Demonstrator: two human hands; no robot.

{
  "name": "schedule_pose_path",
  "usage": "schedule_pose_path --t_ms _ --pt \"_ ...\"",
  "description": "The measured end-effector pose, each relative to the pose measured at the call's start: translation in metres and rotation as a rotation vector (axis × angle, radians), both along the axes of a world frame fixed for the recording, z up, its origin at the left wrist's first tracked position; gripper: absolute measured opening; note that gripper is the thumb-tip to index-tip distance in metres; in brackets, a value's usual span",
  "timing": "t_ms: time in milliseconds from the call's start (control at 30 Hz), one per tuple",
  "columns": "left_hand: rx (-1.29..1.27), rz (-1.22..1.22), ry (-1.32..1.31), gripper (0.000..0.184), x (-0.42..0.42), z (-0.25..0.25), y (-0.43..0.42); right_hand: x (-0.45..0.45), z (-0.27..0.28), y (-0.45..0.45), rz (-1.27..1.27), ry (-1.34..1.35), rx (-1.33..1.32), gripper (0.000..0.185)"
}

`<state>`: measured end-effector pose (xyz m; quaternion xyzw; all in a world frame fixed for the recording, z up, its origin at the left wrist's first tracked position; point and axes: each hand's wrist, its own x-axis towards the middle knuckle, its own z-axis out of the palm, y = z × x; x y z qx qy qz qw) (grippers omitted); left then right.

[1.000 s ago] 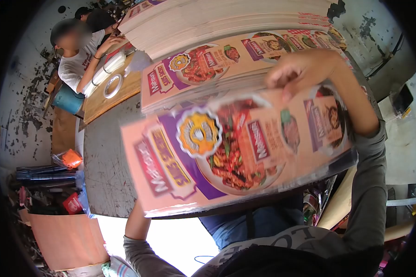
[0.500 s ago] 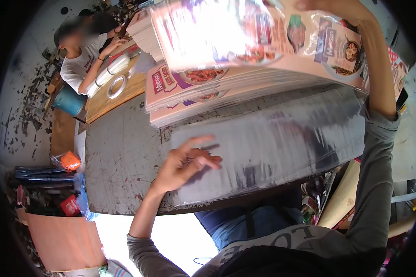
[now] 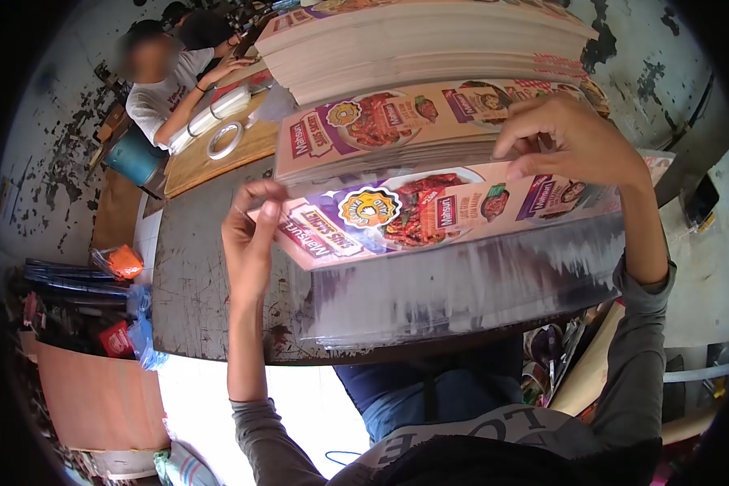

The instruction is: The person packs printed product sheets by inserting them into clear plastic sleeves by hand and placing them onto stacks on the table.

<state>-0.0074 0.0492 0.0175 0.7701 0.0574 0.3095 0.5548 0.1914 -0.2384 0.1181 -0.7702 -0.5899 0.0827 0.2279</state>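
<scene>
Fingers of the left hand clamped on the near-left end of a printed Mahsun "Saus Sachet" card sheet: thumb laid over the printed face, other fingers round the edge and mostly hidden. Right hand: fingers curled, thumb tip at the sheet's far edge, visible gap between thumb and index. Can't tell if it's actually pinching the sheet.

Sheet position: print side up, slanted across the middle of the bench between both hands. Its right end passes behind the right wrist, partly hidden. Near edge overlaps the pile of clear plastic sleeves, which lies flat along the front of the grey, scratched metal-look table. Can't tell if sheet and sleeves touch.

Just beyond the sheet: a low stack of matching printed sheets, same face up. Behind that, a much taller stack, pale cut edges facing this way.

Far left: wooden board on the table, carrying a tape roll and a white bundle with a dark tie around it. Co-worker in a white shirt sits beside it, forearm at the board's far edge. Another person is partly visible behind. Teal container near the board's left side. Lower left, off the table: orange item in clear plastic, blue plastic bag.
</scene>
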Motion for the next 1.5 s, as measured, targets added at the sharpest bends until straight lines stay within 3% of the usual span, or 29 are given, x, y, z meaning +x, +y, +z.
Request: schedule_pose_path --t_ms 67,167,267,367,467,567,633,700,767,833,933,967,1000,1033,1167,1233,1300,1367,1433,1500 --pt "-0.176 -0.066 -0.033 0.016 0.006 0.005 -0.011 0.001 -0.004 -0.006 -0.005 -0.017 -0.026 0.022" --pt "-0.357 -0.116 -0.203 0.015 0.014 0.000 -0.011 0.015 -0.010 -0.033 -0.013 -0.065 0.081 0.027" --pt "-0.392 -0.059 -0.236 0.014 0.015 0.002 -0.014 0.030 -0.001 -0.074 -0.081 -0.073 -0.030 0.028" --pt "-0.397 -0.002 -0.265 0.014 0.016 0.001 -0.013 0.046 -0.001 -0.125 -0.311 0.038 -0.151 0.022" --pt "-0.405 0.067 -0.300 0.014 0.013 0.002 -0.013 0.058 -0.009 -0.177 -0.499 -0.104 -0.165 0.022" --pt "-0.385 -0.051 -0.233 0.013 -0.001 -0.010 0.005 0.070 -0.022 -0.217 -0.585 -0.066 -0.008 0.027" --pt "-0.419 0.002 -0.202 0.022 -0.015 -0.005 -0.007 0.072 -0.032 -0.242 -0.745 0.123 0.187 0.028" --pt "-0.088 0.070 -0.083 0.021 -0.031 -0.004 -0.014 0.080 -0.055 -0.284 -0.819 0.143 0.260 0.032" --pt "0.009 0.138 0.079 0.025 -0.045 -0.013 -0.024 0.073 -0.085 -0.295 -0.894 0.166 0.341 0.037" --pt "-0.046 0.148 0.086 0.024 -0.045 -0.020 -0.025 0.067 -0.110 -0.291 -0.897 0.487 0.423 0.047" --pt "0.039 0.138 0.101 0.019 -0.042 -0.014 -0.012 0.074 -0.113 -0.273 -0.828 0.577 0.433 0.045" --pt "0.108 0.206 0.184 0.019 -0.035 -0.004 -0.005 0.080 -0.109 -0.266 -0.827 0.583 0.427 0.045" --pt "0.028 0.259 0.043 0.022 -0.012 0.010 -0.015 0.094 -0.101 -0.257 -0.878 0.540 0.526 0.042" --pt "0.031 0.273 0.083 0.028 -0.001 0.017 -0.005 0.107 -0.095 -0.249 -0.928 0.495 0.626 0.039" --pt "0.097 0.198 -0.075 0.037 0.062 0.030 0.024 0.162 -0.083 -0.219 -0.918 0.414 0.694 0.034" --pt "0.146 0.288 0.092 0.041 0.080 0.023 0.037 0.196 -0.104 -0.222 -0.814 0.623 0.669 0.035" --pt "0.180 0.288 0.009 0.043 0.088 0.000 0.049 0.218 -0.147 -0.230 -0.707 0.501 0.618 0.039" --pt "0.764 0.303 0.288 0.042 0.077 -0.015 0.050 0.209 -0.154 -0.218 -0.601 0.391 0.569 0.042" --pt "0.821 0.263 0.253 0.053 0.066 -0.007 0.042 0.151 -0.133 -0.166 -1.058 0.411 0.536 0.047" --pt "0.987 0.220 0.229 0.068 0.059 -0.004 0.042 0.129 -0.121 -0.154 -1.050 0.493 0.540 0.051"
